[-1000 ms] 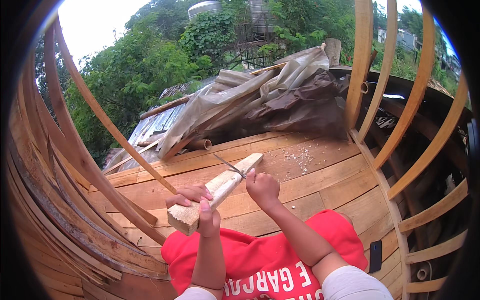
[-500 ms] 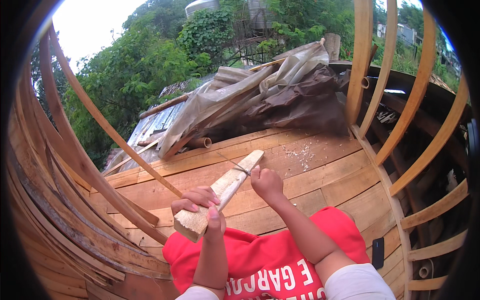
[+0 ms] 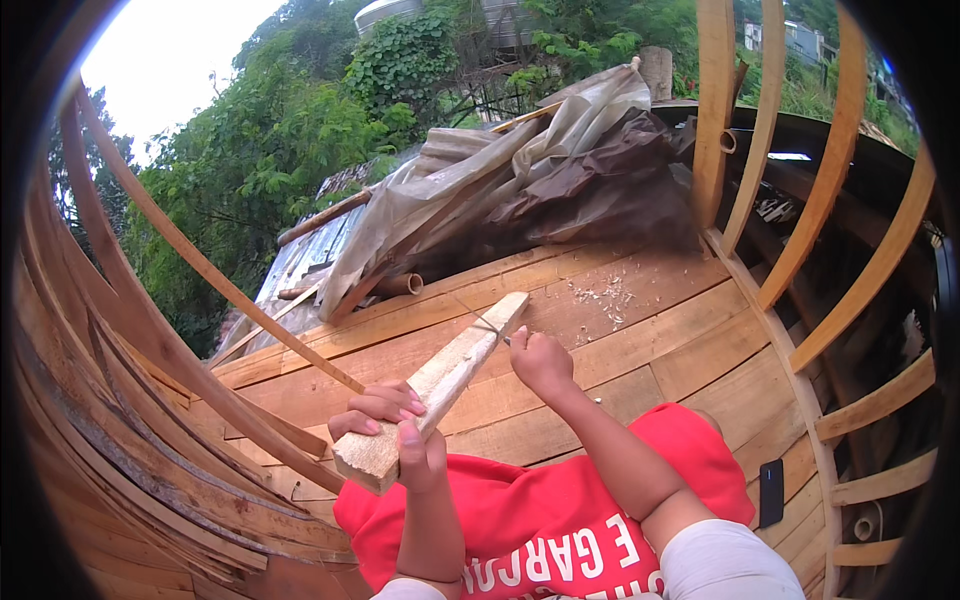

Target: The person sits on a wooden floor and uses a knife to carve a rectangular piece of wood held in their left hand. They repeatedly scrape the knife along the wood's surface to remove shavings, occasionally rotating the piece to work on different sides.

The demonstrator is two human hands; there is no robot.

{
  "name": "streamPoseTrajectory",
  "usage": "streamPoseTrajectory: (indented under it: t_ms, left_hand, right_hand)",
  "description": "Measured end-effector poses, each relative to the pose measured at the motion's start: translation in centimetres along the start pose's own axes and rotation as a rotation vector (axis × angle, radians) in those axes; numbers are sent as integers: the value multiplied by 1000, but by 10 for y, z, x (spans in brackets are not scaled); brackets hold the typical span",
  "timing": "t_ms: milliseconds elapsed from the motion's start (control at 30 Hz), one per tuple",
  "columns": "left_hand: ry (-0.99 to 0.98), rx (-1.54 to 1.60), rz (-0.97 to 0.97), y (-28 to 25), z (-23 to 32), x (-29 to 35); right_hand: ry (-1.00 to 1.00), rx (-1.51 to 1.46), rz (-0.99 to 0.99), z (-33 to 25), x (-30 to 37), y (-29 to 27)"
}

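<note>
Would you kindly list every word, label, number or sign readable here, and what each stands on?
Red garment: large white capitals, upside down in view, partly cut off; I don't copy printed words.
Wooden block, knife: no lettering I can make out.
Dark phone: any marking is too small to read.

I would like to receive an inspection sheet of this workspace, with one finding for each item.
Surface: brown wooden plank floor.
Job's things: long pale rectangular wood piece; thin dark metal blade across its far part.
Clutter: small pale wood shavings; black rectangular phone, both on planks.
Hands: left hand holds the near end; right hand grips the blade.
Cables: nothing clearly seen.
Surroundings: upright brown wooden slats, crumpled grey plastic sheeting, green trees.
</note>
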State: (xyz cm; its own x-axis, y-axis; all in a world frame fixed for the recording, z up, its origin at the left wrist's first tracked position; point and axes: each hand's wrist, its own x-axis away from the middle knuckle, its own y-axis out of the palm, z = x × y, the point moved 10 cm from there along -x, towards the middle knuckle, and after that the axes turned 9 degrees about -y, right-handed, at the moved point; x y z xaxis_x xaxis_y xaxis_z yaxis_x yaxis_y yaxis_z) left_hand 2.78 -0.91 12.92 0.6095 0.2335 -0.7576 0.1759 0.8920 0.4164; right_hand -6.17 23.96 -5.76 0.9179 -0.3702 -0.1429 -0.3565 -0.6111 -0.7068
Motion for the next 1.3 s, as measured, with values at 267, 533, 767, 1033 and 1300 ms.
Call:
streamPoseTrajectory:
  t_ms: [267,533,767,1033,1300]
  left_hand:
    - [-36,40,1,-2,-13,-6]
    - [-44,66,96,-24,-17,-14]
    - [-38,67,77,-32,-15,-13]
    - [-14,8,11,-12,-8,-4]
    - [-33,24,206,-39,-14,-12]
  right_hand:
    - [-221,-175,147,-13,-3,3]
    - [-180,-76,170,1,-10,8]
    - [-204,-53,30,-32,3,14]
    - [-251,-73,-1,-47,2,3]
    - [-237,-130,95,-43,10,15]
